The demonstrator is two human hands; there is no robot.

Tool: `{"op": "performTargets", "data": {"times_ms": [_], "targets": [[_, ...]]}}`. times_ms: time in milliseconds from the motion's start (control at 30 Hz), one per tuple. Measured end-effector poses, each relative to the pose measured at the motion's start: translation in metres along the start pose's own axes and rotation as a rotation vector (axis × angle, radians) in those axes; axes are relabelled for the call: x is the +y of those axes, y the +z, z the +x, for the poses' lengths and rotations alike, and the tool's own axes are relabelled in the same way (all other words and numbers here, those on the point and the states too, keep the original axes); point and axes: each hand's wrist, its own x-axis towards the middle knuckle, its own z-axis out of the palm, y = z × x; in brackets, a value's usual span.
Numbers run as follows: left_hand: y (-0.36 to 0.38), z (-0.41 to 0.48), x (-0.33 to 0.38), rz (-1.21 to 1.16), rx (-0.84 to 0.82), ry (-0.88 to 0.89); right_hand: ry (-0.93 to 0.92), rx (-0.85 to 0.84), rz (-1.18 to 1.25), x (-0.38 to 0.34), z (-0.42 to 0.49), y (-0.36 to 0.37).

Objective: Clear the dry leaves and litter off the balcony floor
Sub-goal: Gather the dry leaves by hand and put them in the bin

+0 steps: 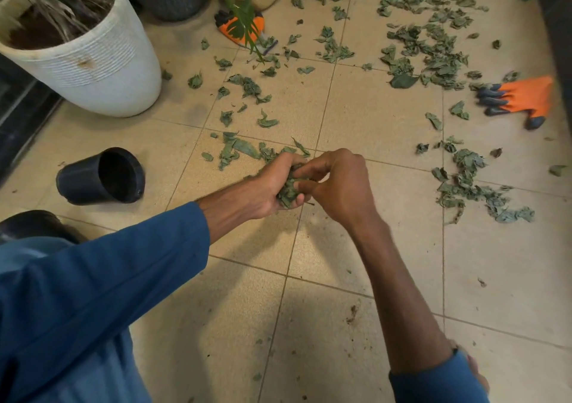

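Note:
Dry green leaves lie scattered over the beige tiled floor (325,325), thickest at the far right (427,46) and in a patch at the right (470,182). My left hand (272,186) grips a bunch of gathered leaves (289,190) above the floor at the centre. My right hand (337,182) is against that bunch, its fingertips curled and pinching leaves into it. More loose leaves (238,150) lie just beyond my left hand. Small crumbs dot the near tiles.
A small black pot (102,178) lies on its side at the left. A large white planter (93,58) stands at the far left, with darker pots behind it. One orange glove (523,99) lies at the right, another (241,28) under a plant leaf at the back.

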Motion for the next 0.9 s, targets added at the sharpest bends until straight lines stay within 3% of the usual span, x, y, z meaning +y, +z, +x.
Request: {"op": "performTargets", "data": {"times_ms": [233, 367, 467, 667, 900], "targets": [[0.000, 0.005, -0.007, 0.104, 0.200, 0.121, -0.039, 0.124, -0.043, -0.009, -0.009, 0.017], [0.004, 0.008, -0.008, 0.101, 0.271, 0.136, -0.023, -0.020, -0.004, -0.005, -0.011, 0.007], [0.011, 0.012, -0.008, 0.074, 0.259, 0.117, -0.044, -0.084, -0.015, -0.002, -0.012, -0.002], [0.031, 0.017, -0.012, 0.102, 0.151, 0.092, 0.050, 0.089, 0.015, 0.011, -0.016, -0.011], [0.031, 0.014, -0.004, 0.155, 0.194, 0.132, -0.002, 0.169, -0.040, 0.016, -0.009, -0.003]]}}
